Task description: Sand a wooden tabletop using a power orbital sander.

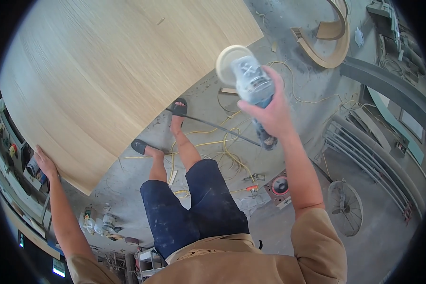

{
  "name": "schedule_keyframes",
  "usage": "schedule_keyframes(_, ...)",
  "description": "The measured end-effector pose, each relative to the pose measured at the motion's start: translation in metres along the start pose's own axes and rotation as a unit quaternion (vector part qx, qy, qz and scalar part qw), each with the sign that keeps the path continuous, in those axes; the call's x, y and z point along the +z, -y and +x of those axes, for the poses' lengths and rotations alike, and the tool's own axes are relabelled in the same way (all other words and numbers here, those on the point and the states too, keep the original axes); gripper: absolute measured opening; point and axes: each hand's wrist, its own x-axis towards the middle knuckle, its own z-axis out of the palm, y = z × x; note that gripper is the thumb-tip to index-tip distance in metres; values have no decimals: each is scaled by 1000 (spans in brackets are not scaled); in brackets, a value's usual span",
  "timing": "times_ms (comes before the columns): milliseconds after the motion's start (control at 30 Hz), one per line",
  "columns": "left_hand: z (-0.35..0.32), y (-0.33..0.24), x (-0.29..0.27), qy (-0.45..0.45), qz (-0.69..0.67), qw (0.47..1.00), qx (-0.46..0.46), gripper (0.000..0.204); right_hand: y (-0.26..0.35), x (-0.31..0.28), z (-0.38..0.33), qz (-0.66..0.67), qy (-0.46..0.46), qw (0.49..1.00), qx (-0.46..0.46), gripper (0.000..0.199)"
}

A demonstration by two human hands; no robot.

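My right hand (274, 106) is wrapped round the body of an angle grinder (253, 83), which has a plastic-like cover and a pale round pad (231, 64) at its head. The tool is held up beside the right edge of a large light wood-grain panel (128, 71), its pad overlapping that edge in view; whether they touch I cannot tell. At the panel's near left edge lies my left hand (46, 163), fingers stretched out along it, with no tool in it. A small sliver (161, 21) lies on the panel's surface.
Yellow cords (227, 146) loop over the dusty floor around my feet. Right of them stand a speaker-like box (278, 186), a wire fan guard (345, 208) and a stack of curved metal rails (364, 165). Curved wooden pieces (326, 52) lie at the far right. Other power tools (99, 223) sit at lower left.
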Motion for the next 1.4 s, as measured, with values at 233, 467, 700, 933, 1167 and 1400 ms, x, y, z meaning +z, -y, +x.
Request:
schedule_keyframes(233, 0, -4, 3, 15, -12, 1000, -18, 67, -33, -49, 35, 31, -106, 992, -64, 91)
schedule_keyframes(467, -4, -18, 3, 12, -18, 999, -36, 71, -22, -35, 29, 19, -118, 992, -33, 93)
schedule_keyframes(700, -1, -12, -4, 24, -6, 999, -43, 67, 2, 18, -14, -61, 11, 997, -46, 97)
schedule_keyframes(933, 0, -6, -4, 22, 1, 999, -26, 68, -24, -22, 14, 2, -83, 995, -61, 93)
schedule_keyframes(1167, -5, -20, 1, 1, 3, 1000, -14, 67, -25, -47, 38, 56, -135, 989, -12, 88)
schedule_keyframes(1400, -1, -17, -3, 16, 12, 999, -26, 67, 12, 17, -14, -37, 24, 999, -4, 98)
